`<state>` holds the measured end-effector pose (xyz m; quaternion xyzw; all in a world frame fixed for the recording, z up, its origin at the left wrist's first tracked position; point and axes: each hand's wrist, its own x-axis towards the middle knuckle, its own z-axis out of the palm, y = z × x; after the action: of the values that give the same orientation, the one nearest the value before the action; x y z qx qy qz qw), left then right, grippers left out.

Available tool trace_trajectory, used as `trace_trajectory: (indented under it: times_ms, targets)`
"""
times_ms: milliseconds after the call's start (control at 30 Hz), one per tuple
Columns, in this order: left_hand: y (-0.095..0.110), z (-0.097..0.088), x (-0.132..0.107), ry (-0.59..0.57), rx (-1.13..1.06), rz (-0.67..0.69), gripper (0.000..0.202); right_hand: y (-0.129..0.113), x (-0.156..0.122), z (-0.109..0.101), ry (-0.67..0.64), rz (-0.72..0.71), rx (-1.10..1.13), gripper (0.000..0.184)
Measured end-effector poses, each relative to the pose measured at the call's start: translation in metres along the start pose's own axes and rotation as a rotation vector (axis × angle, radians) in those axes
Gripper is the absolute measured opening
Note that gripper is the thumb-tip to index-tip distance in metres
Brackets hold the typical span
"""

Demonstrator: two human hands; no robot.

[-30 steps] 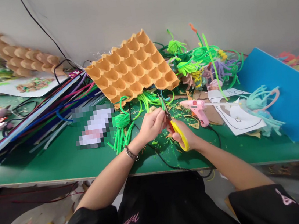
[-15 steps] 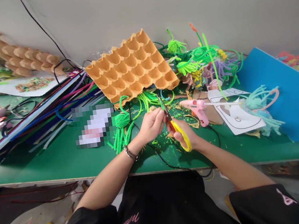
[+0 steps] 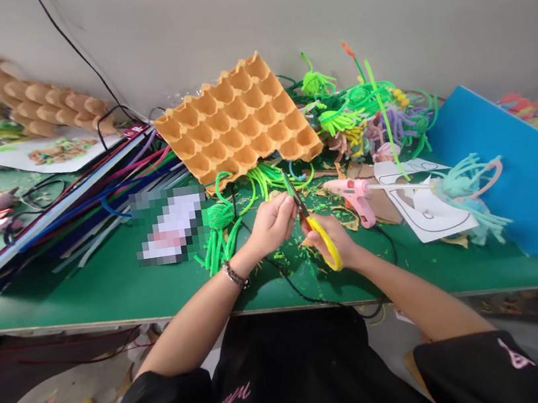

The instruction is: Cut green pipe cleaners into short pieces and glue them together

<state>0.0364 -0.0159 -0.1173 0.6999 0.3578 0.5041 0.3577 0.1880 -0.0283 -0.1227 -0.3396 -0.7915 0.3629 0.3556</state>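
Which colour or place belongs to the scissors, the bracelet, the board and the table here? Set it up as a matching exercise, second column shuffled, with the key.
Things:
1. Scissors
2. Bracelet
3. Board
4. Table

Colours and places:
A. Blue, toward the right of the picture
B. Green, strewn with small scraps
C. In the right hand
D. Around the wrist of the left hand

Right pairs: 1-C, 2-D, 3-A, 4-B
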Motion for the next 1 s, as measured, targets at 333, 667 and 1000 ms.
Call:
trace_trajectory:
  times_ms: [333, 667, 1000]
  targets:
    - [0.0019, -0.0019, 0.0014, -0.002, -0.027, -0.009, 0.042, 0.002, 0.0013, -0.0009, -0.004, -0.01, -0.046, 0.052]
    - [0.0037, -0.0002, 0.0014, -0.129, -0.128, -0.012, 0.041, 0.0019, 0.0005, -0.003, -0.024, -0.053, -0.023, 0.055]
    - [0.0001, -0.0018, 0.0002, -0.112, -0.123, -0.054, 0.041, 0.0028, 0.0013, -0.0007, 0.006, -0.014, -0.036, 0.054]
